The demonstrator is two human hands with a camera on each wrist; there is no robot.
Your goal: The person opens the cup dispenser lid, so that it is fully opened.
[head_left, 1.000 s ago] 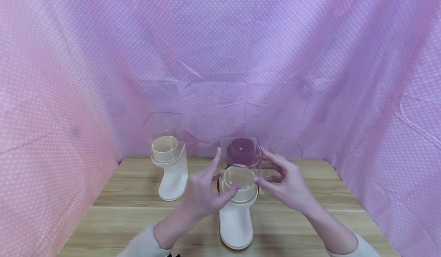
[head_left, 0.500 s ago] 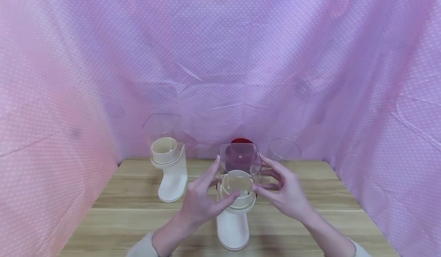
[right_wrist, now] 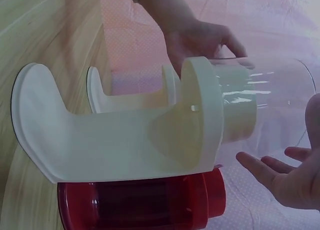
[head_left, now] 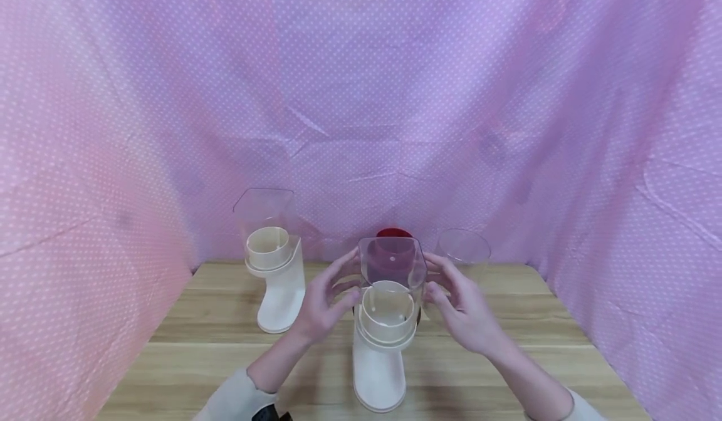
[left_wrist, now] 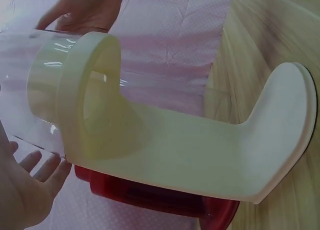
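Observation:
A cream stand (head_left: pixel 379 377) with a flat rounded foot and a ring collar stands upright on the table in front of me. A clear plastic container (head_left: pixel 375 245), flat on one side, sits upright on its collar. Through it shows the stand's short round neck (right_wrist: pixel 239 104). My left hand (head_left: pixel 326 302) is at the container's left side with relaxed, spread fingers. On the right side my right hand (head_left: pixel 464 311) does the same, thumb and fingers apart. In the right wrist view the fingers (right_wrist: pixel 257 170) lie loosely beside the clear wall, gripping nothing.
Right behind the cream stand is a red stand (head_left: pixel 393 233) of like shape, partly hidden. Another cream stand (head_left: pixel 280 296) with a clear container stands at the left. A clear round container (head_left: pixel 464 245) is at the back right. Pink dotted cloth (head_left: pixel 361 95) surrounds the wooden table (head_left: pixel 485 377).
Both thumbs have come off the container's front and the hands have loosened and drawn slightly apart. The clear container and stand shifted a little lower in view, as the head view tilted.

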